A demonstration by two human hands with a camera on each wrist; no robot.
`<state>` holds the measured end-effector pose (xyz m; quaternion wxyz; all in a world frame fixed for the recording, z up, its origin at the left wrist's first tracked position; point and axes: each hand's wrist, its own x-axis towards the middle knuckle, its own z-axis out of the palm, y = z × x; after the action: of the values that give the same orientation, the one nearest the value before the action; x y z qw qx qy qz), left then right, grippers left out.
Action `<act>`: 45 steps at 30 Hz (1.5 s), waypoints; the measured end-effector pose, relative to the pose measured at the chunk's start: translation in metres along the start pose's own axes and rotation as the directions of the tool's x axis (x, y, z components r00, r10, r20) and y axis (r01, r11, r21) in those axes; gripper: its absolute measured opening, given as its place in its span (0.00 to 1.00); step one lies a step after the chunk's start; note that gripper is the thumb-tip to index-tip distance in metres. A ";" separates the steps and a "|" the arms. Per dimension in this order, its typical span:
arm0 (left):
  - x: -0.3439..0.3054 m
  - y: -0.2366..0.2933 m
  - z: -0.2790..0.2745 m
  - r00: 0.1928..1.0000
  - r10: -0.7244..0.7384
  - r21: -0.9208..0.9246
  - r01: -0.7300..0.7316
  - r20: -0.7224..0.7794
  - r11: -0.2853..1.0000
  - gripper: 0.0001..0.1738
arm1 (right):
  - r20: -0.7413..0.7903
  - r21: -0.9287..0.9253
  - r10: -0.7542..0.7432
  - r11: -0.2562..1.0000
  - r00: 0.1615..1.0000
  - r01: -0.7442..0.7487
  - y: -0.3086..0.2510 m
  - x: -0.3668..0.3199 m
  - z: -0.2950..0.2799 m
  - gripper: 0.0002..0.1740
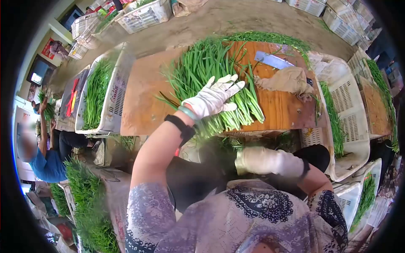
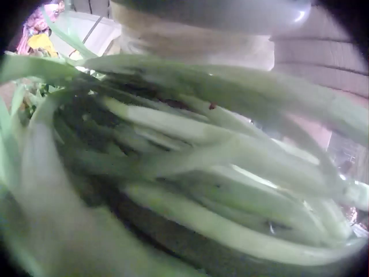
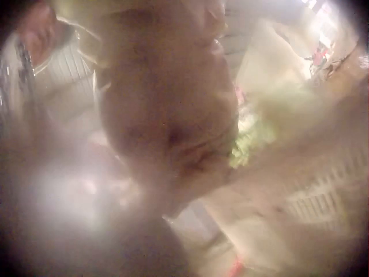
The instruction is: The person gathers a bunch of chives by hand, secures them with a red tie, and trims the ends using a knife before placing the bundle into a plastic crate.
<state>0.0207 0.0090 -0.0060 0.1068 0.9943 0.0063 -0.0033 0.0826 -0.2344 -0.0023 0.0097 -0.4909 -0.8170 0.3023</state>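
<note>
In the head view a heap of long green leafy stalks (image 1: 202,63) lies on a wooden board (image 1: 274,109), pale cut ends toward the person. The gloved left hand (image 1: 215,95) rests on the stalks near those ends, fingers extended and slightly spread. Stalks (image 2: 219,156) fill the left wrist view up close. My right hand (image 1: 261,161), gloved and blurred, is below the board's front edge by the lap; its fingers are not clear. In the right wrist view the glove (image 3: 167,98) is blurred too, and nothing held can be made out.
A wide blade (image 1: 273,60) and a crumpled cloth (image 1: 287,81) lie on the board's right part. White crates with greens stand left (image 1: 120,90) and right (image 1: 352,105). Another person in blue (image 1: 46,164) sits at the far left. More crates (image 1: 145,17) stand behind.
</note>
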 end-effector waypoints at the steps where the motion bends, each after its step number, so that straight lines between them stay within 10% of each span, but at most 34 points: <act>1: -0.004 -0.002 0.000 1.000 -0.004 0.025 0.004 -0.006 1.000 0.46 | -0.062 0.189 -0.159 0.968 0.985 0.168 -0.008 -0.011 -0.022 0.06; 4: -0.008 -0.002 0.001 1.000 -0.019 0.010 0.019 0.007 1.000 0.46 | -0.450 0.303 -0.362 0.798 0.816 0.521 0.008 -0.033 -0.112 0.07; 6: -0.007 0.002 0.003 0.999 -0.037 0.012 0.037 0.039 0.999 0.46 | -0.563 0.118 0.147 0.988 0.813 -0.097 0.046 -0.026 -0.123 0.07; 8: -0.004 0.001 -0.002 0.996 -0.073 -0.009 0.074 0.049 0.997 0.46 | -0.731 0.017 0.482 0.721 0.483 -0.693 0.093 -0.002 -0.115 0.08; 13: -0.005 0.002 -0.007 0.999 -0.037 -0.033 0.037 -0.007 0.999 0.47 | -0.721 0.183 0.547 0.743 0.426 -0.644 0.075 0.042 -0.029 0.18; 14: -0.005 0.001 -0.006 0.943 0.072 0.109 -0.039 -0.324 0.993 0.31 | -0.763 0.209 0.518 0.763 0.386 -0.612 0.080 0.045 -0.025 0.17; 16: -0.008 0.012 -0.044 0.943 -0.164 -0.017 0.166 -0.290 0.986 0.16 | -0.721 0.269 0.577 0.744 0.383 -0.612 0.081 0.049 -0.030 0.17; 17: -0.008 0.028 -0.056 0.831 -0.168 0.048 0.227 -0.530 0.973 0.22 | -0.697 0.301 0.608 0.729 0.380 -0.615 0.082 0.050 -0.031 0.17; 20: 0.021 0.016 -0.031 0.715 0.046 -0.290 -0.341 -0.698 0.894 0.07 | -0.519 0.425 0.752 0.640 0.406 -0.641 0.094 0.052 -0.041 0.21; 23: 0.034 -0.018 0.005 0.980 0.086 -0.372 -0.148 -0.178 0.916 0.28 | -0.361 0.426 0.803 0.594 0.474 -0.682 0.085 0.049 -0.061 0.25; 24: 0.033 -0.020 0.007 0.995 0.089 0.043 -0.087 -0.036 0.995 0.31 | -0.316 0.401 0.816 0.577 0.484 -0.711 0.083 0.051 -0.064 0.25; 26: 0.027 -0.022 0.009 0.998 0.055 0.007 -0.056 0.017 0.998 0.30 | -0.514 0.276 0.730 0.639 0.451 -0.718 0.088 0.064 -0.041 0.24; 34: 0.011 -0.027 0.014 0.993 0.084 0.101 -0.092 0.080 0.991 0.30 | -0.304 0.270 0.864 0.482 0.401 -0.833 0.088 0.074 -0.048 0.16; 35: 0.011 -0.031 0.020 0.993 0.100 0.111 -0.106 0.060 0.988 0.30 | -0.216 0.014 0.831 0.527 0.512 -0.850 0.083 0.073 -0.044 0.14; 37: 0.012 -0.030 0.016 0.992 0.100 0.092 -0.107 0.080 0.990 0.30 | -0.267 0.149 0.844 0.513 0.466 -0.845 0.068 0.067 -0.024 0.11; 41: 0.009 -0.030 0.018 0.991 0.124 0.115 -0.129 0.051 0.985 0.30 | -0.225 -0.162 0.665 0.696 0.712 -0.700 0.000 0.013 -0.012 0.09; 42: 0.009 -0.030 0.018 0.991 0.127 0.124 -0.130 0.034 0.984 0.30 | 0.165 -0.282 0.468 0.866 0.868 -0.413 -0.002 0.002 -0.018 0.11; 44: 0.009 -0.030 0.022 0.993 0.115 0.142 -0.119 0.036 0.983 0.29 | -0.073 -0.102 0.269 0.956 0.960 -0.275 -0.007 -0.006 -0.037 0.15; 45: 0.011 -0.029 0.021 0.993 0.109 0.140 -0.114 0.044 0.984 0.29 | -0.332 -0.034 0.379 0.910 0.864 -0.413 0.000 0.002 -0.046 0.17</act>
<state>0.0309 0.0333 -0.0328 0.0359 0.9979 -0.0518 -0.0156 0.0958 -0.2105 0.0342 0.0533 -0.6902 -0.7008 0.1721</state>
